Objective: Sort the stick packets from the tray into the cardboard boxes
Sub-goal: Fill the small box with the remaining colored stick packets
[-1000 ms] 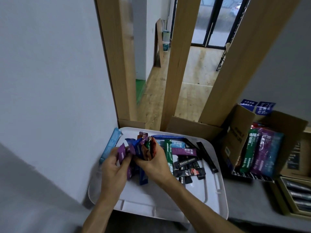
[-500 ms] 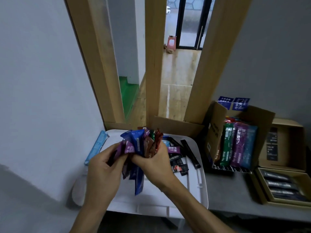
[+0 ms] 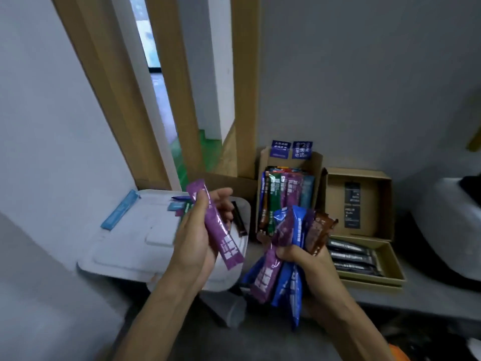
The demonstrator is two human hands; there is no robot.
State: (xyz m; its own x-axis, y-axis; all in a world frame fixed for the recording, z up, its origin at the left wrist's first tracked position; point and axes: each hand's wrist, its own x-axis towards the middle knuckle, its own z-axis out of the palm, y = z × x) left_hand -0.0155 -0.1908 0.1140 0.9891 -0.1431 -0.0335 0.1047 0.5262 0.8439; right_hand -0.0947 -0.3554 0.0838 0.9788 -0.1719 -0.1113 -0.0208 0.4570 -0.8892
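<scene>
My left hand (image 3: 197, 238) holds a single purple stick packet (image 3: 216, 225) upright over the right side of the white tray (image 3: 125, 246). To its right, my right hand (image 3: 309, 267) grips a bunch of stick packets (image 3: 289, 251), purple, blue and brown, in front of the open cardboard box (image 3: 316, 162) that stands full of upright coloured packets. A few packets remain at the tray's far side, partly hidden by my left hand. A light blue packet (image 3: 119, 213) lies on the tray's left rim.
A flat cardboard box (image 3: 390, 259) with dark packets lies at the right, its lid (image 3: 359, 204) propped open behind it. Wooden posts and a grey wall stand behind. A white rounded object (image 3: 447, 225) sits at the far right.
My hands have separated: the left one came away with one purple packet, the right one carried the bunch to the right toward the boxes. The camera swung right.
</scene>
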